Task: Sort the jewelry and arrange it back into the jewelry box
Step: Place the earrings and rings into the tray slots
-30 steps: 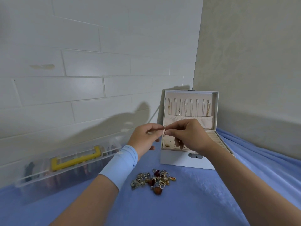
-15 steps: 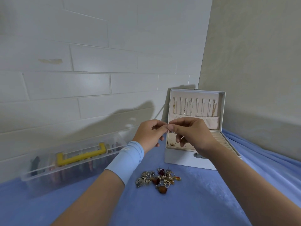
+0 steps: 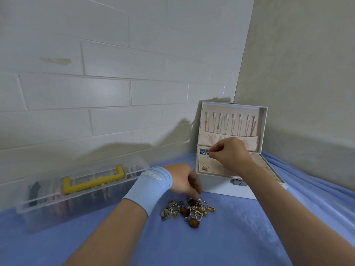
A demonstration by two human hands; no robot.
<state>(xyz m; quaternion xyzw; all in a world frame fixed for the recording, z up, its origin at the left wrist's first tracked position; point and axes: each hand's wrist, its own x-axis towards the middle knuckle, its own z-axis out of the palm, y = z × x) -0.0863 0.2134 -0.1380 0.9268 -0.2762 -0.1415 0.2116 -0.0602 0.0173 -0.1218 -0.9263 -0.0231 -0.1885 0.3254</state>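
A white jewelry box [image 3: 221,186] stands open against the corner, with several thin chains hanging inside its raised lid. My right hand [image 3: 229,153] hovers over the box's back left compartments and pinches a tiny piece of jewelry between thumb and fingertip. A tangled jewelry pile [image 3: 187,210] of beads, chains and rings lies on the blue cloth in front of the box. My left hand [image 3: 185,181], with a light blue wristband, reaches down with its fingertips touching the pile's far edge; whether it holds a piece is unclear because of blur.
A clear plastic organizer [image 3: 76,189] with a yellow handle lies on the left along the white brick wall. The blue cloth [image 3: 240,237] covers the whole surface. A beige wall closes off the right side behind the box.
My two hands were together in front of the box, both pinching a small piece. They have parted: the right went up over the box, the left dropped to the pile.
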